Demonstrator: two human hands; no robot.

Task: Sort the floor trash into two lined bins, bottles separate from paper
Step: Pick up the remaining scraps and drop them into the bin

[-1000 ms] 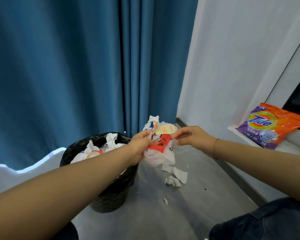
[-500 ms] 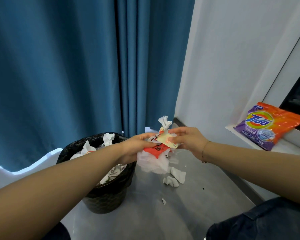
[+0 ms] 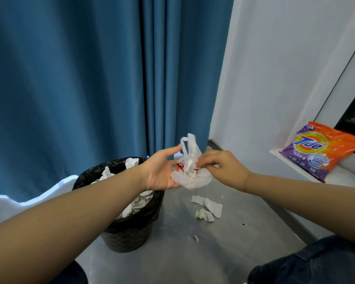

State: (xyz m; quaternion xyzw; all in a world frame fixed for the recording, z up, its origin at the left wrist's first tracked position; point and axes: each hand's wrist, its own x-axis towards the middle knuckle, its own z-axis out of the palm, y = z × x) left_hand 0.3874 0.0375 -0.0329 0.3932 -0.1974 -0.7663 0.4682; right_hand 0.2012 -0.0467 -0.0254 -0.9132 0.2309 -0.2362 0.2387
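Observation:
A crumpled white plastic bag (image 3: 190,177) with red print hangs in the air between my hands, to the right of the bin's rim. My left hand (image 3: 162,173) cups it from the left, palm up and fingers spread. My right hand (image 3: 219,169) pinches the bag's top from the right. A black-lined bin (image 3: 129,232) stands on the floor under my left forearm, filled with white crumpled paper (image 3: 131,161). Several torn white paper scraps (image 3: 208,209) lie on the grey floor below the bag. No bottle is in view.
Blue curtains (image 3: 90,78) hang behind the bin. A white wall (image 3: 285,68) runs along the right, with a ledge (image 3: 340,177) holding a purple and orange detergent pouch (image 3: 324,148). My knee in dark jeans (image 3: 316,263) is at the bottom right.
The yellow piece on top of the bag is out of sight. My left hand has opened under the bag and my right hand now pinches it from above.

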